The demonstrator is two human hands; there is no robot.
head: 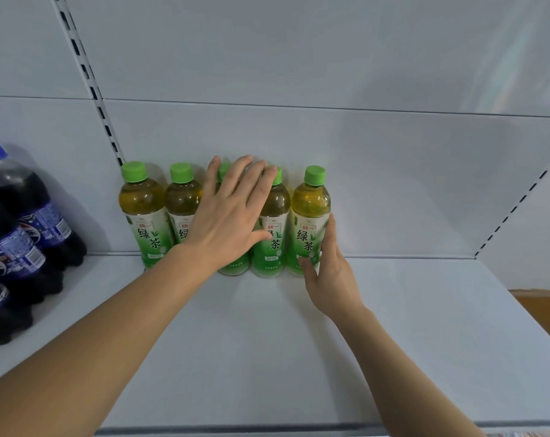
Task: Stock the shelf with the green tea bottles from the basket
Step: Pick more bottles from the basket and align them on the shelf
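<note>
While both hands [232,212] lie open, they seemingly press bottles [308,222].

Five green tea bottles [310,222] stand touching in a row against the back panel [393,184], blocking the rear of the shelf [267,357] from its left upright to the middle. My left hand [232,212] covers the third and fourth; my right hand [328,279] flanks the fifth. Right of it the shelf is bare to the side panel. Dark cola bottles [21,241] crowd the left bay.
</note>
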